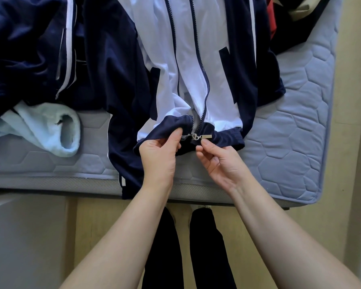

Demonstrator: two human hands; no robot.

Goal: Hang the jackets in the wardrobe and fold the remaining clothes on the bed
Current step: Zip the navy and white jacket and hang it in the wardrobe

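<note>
A navy and white zip jacket (196, 59) lies open on the bed, its hem toward me at the mattress edge. My left hand (158, 151) pinches the navy hem band on the left side of the zip. My right hand (217, 161) pinches the hem on the right side, just below the metal zip slider (200, 137), whose pull tab points right. The zip teeth run apart up the white front. One navy sleeve hangs over the bed's front edge.
More navy clothing with white stripes (29, 44) is piled at the left, above a pale blue garment (50, 130). Red and dark clothes (279, 21) lie at the back right. The quilted mattress (290, 142) shows at the right. My legs stand on a wooden floor (113, 236).
</note>
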